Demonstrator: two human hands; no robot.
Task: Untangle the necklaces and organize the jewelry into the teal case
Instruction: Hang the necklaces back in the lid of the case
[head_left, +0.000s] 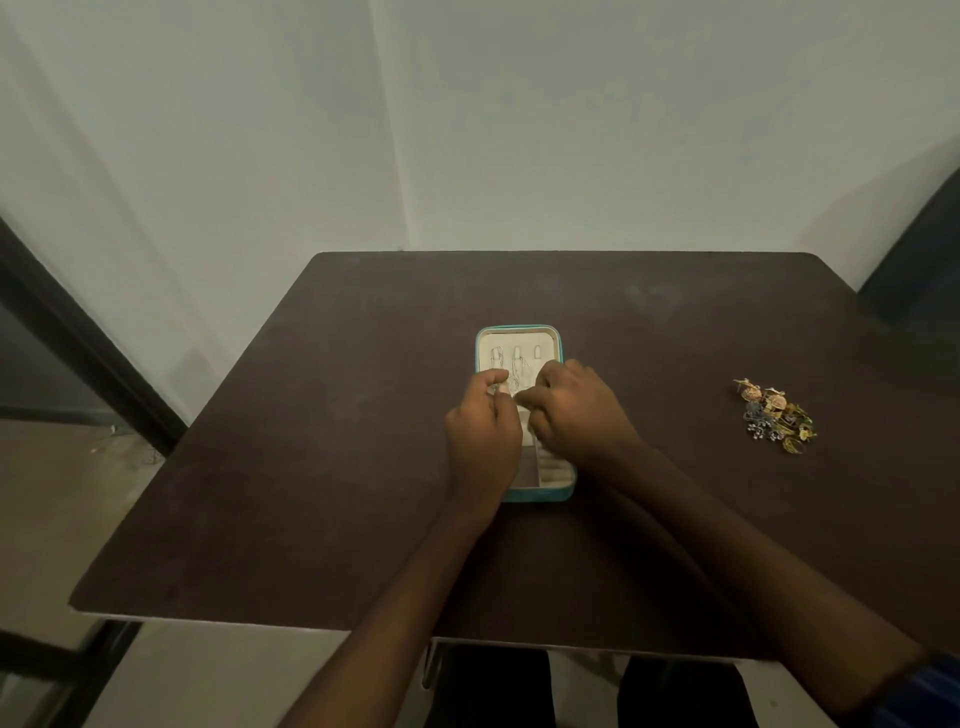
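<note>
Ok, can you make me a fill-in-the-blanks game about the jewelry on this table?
1. The open case has a rim coloured ____.
2. The loose jewelry pile lies on the ____ side of the table.
3. The left hand and right hand are both over the ____.
4. Thin chains hang in the case's ____ half.

Missing words: teal; right; case; far

The scene is dim, with a soft greenish cast. Light spreads evenly across the pale wall (467, 130), which is the brightest area, while the dark table (311, 415) takes little of it and shows faint dull smudges at its far side. Shadows are weak. Wide-angle distortion bends the edges, and fine detail is soft and grainy
</note>
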